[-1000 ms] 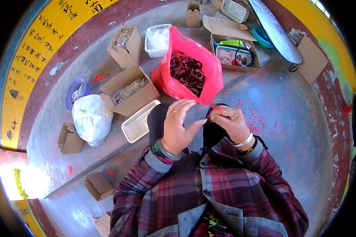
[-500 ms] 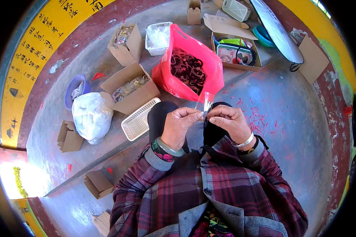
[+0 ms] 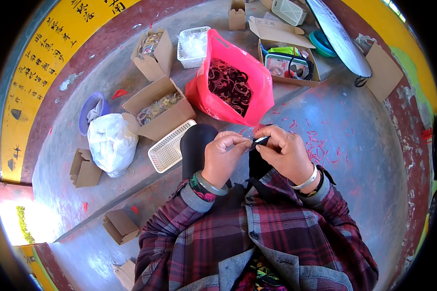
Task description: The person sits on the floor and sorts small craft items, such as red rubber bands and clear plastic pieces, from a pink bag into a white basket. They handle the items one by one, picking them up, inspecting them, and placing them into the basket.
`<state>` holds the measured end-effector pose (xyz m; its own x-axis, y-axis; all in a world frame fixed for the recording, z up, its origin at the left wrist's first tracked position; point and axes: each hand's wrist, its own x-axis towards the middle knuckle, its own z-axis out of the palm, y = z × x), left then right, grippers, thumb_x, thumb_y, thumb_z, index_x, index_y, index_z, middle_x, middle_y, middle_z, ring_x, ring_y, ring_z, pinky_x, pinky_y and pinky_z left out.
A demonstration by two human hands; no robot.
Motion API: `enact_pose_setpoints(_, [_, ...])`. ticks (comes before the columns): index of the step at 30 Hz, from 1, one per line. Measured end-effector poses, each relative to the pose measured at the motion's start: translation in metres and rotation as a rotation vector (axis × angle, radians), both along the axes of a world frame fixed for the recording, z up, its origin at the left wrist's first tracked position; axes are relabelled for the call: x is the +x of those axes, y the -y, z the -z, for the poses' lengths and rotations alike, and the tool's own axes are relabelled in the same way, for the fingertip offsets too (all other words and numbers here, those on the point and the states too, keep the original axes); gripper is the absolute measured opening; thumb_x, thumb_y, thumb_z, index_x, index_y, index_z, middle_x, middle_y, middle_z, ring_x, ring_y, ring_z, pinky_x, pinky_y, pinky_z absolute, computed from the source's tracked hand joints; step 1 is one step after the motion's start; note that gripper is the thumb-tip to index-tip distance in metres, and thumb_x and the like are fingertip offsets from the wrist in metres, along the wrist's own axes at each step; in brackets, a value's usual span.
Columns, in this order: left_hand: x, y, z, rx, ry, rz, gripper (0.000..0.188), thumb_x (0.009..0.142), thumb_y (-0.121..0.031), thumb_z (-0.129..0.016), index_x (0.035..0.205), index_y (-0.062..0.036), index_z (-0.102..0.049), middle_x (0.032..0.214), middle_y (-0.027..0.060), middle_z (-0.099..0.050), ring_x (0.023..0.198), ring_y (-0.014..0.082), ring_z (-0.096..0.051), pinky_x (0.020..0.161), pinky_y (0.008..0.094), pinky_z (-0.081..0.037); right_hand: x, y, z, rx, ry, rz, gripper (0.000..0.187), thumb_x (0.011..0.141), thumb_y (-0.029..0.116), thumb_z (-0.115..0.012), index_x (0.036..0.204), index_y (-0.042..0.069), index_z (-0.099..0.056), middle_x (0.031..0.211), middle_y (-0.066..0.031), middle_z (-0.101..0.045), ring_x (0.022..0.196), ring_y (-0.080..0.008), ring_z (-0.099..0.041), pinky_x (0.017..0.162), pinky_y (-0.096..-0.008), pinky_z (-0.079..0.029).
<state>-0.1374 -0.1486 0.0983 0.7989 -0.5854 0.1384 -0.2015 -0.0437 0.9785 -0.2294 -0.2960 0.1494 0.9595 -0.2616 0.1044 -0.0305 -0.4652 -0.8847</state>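
Note:
My left hand (image 3: pixel 224 157) and my right hand (image 3: pixel 289 154) meet above my knees, thumbs and forefingers pinched together. Between them is a small clear plastic packet with a black strip (image 3: pixel 260 141) that bears a pale, shiny patch. The right fingers grip the strip's upper side, and the left fingertips pinch its left end. Some of the packet is hidden by the fingers. Just beyond the hands stands a bright pink bag (image 3: pixel 263 94), open at the top, holding many dark and pinkish loops (image 3: pixel 230 87) that look like hair ties.
Open cardboard boxes (image 3: pixel 172 116) with small packed items stand to the left. Nearby are a cream basket (image 3: pixel 172 147), a white plastic bag (image 3: pixel 112 145) and a purple basin (image 3: pixel 88 114). A box of pouches (image 3: pixel 289 68) sits at far right. Red scraps (image 3: pixel 318 145) litter the floor.
The clear packet stood upright between my fingertips; now it is tilted and mostly covered. My right hand has turned and moved slightly up over it, and the black strip shows more plainly.

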Motion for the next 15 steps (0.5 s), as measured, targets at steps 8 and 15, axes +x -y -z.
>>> enact_pose_setpoints(8, [-0.001,-0.001,0.002,0.051,0.290,-0.012,0.011,0.076,-0.004,-0.068,0.087,-0.0034,-0.070,0.084,0.0083,-0.064,0.089,0.0183,-0.058,0.077,0.0273,-0.046,0.002,0.005,0.005,0.134,-0.093,0.023,0.011,0.079,0.007,-0.063,0.089,0.003,-0.061,0.054,-0.0039,-0.052,0.049,-0.0085,-0.050,0.046,-0.0265,-0.038])
enact_pose_setpoints(15, [0.000,0.002,0.020,0.109,0.486,-0.053,0.012,0.075,-0.009,-0.068,0.087,-0.0045,-0.068,0.081,0.0123,-0.065,0.078,0.0273,-0.062,0.070,0.0329,-0.050,0.009,-0.005,0.021,-0.851,0.483,0.062,0.003,0.069,0.007,-0.060,0.072,0.006,-0.058,0.070,-0.0046,-0.050,0.058,-0.0229,-0.052,0.054,-0.0332,-0.044])
